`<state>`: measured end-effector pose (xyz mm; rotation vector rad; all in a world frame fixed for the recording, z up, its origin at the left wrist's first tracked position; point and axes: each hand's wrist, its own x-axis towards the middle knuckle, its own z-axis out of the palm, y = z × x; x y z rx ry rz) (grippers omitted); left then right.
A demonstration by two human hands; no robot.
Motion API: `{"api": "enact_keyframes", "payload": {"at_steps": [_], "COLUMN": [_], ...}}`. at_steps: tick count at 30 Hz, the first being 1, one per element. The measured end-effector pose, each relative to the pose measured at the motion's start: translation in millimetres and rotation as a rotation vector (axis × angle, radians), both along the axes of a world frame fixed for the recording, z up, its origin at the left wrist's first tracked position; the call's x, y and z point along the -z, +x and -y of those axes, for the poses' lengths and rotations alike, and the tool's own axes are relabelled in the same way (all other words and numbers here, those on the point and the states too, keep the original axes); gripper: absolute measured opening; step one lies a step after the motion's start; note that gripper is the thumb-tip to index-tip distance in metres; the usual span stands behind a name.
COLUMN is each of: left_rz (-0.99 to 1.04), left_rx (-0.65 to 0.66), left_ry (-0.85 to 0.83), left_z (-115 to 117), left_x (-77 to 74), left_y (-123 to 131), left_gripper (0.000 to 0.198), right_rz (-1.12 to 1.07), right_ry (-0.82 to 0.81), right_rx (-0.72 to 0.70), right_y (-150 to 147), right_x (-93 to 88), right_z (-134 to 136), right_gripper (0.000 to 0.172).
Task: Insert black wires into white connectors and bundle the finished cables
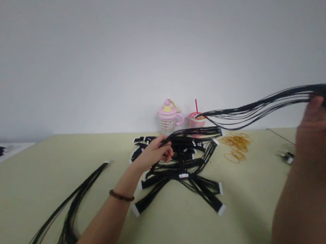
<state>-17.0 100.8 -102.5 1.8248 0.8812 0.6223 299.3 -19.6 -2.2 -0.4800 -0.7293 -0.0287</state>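
Note:
Over a pile of black wire bundles (181,159) with white end connectors, my left hand (160,148) is closed, thumb and fingers pinching the end of a black wire bundle (193,133). That bundle stretches right to a white connector. High at the right edge, my right hand (320,125) is blurred and closed around another black wire bundle (271,99). Its loose strands hang leftward through the air, their tips in front of the red-and-white cup. Part of the right hand lies outside the view.
Another black wire bundle (77,197) lies at the left, partly behind my forearm. Against the wall stand a pink lidded mug (167,117) and a red-and-white cup (197,123) with a straw. Yellow rubber bands (236,143) lie right of the pile; a small metallic item (286,157) sits farther right.

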Motion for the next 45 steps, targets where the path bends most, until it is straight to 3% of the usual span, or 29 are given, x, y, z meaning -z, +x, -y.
{"api": "enact_keyframes", "payload": {"at_steps": [4,8,13,17,20,23,25,27,29,31,32,34,37,38,39,42,45], "left_rz": [-0.267,-0.416,-0.435,-0.476,-0.622,-0.768,-0.751,-0.653,-0.519,-0.405,-0.368,-0.342,-0.391,-0.392,-0.382,-0.287,-0.119], "left_rx": [0.180,0.193,0.297,0.693,0.806,0.787,0.686,0.445,0.121,-0.128,-0.179,-0.083,0.290,0.359,0.376,0.256,0.275], "left_ry": [-0.172,-0.099,0.017,-0.084,0.084,0.188,0.241,0.317,0.412,0.554,0.630,0.701,0.523,0.459,0.423,0.428,0.273], "left_z": [10,13,18,29,35,42,49,56,62,64,62,56,43,39,35,30,34], "left_x": [22.9,34.6,16.5,2.0,-2.4,-8.7,-16.0,-24.5,-31.6,-35.6,-36.3,-36.1,-36.9,-38.5,-40.9,-50.7,-60.6], "left_y": [17,26,24,21,21,20,20,19,18,17,16,12,5,1,-3,-20,-38], "left_gripper": [0.026,0.020,0.022,0.034,0.036,0.038,0.042,0.041,0.040,0.050,0.062,0.074,0.032,0.027,0.028,0.024,0.028], "right_rz": [-0.098,-0.125,-0.129,-0.171,-0.223,-0.191,-0.104,0.026,0.170,0.288,0.321,0.332,0.258,0.229,0.206,0.190,0.215], "right_ry": [0.184,0.195,0.140,0.123,0.076,-0.062,-0.178,-0.268,-0.317,-0.336,-0.337,-0.313,-0.248,-0.237,-0.234,-0.269,-0.330], "right_rx": [-0.028,-0.064,-0.069,-0.146,-0.230,-0.324,-0.394,-0.446,-0.491,-0.541,-0.564,-0.578,-0.499,-0.454,-0.405,-0.261,-0.186], "right_y": [1,-1,-4,-8,-11,-9,-8,-10,-17,-28,-34,-45,-45,-40,-33,-7,13], "right_x": [-3.8,-5.8,-3.5,-4.3,-4.2,-0.5,3.2,6.5,8.3,8.3,7.8,6.5,6.4,7.4,8.8,14.9,20.4], "right_z": [1,3,5,7,4,0,-2,-2,-2,-3,-4,-5,-5,-5,-5,-4,-3], "right_gripper": [0.018,0.019,0.023,0.020,0.015,0.012,0.013,0.013,0.014,0.016,0.017,0.018,0.017,0.017,0.016,0.018,0.022]}}
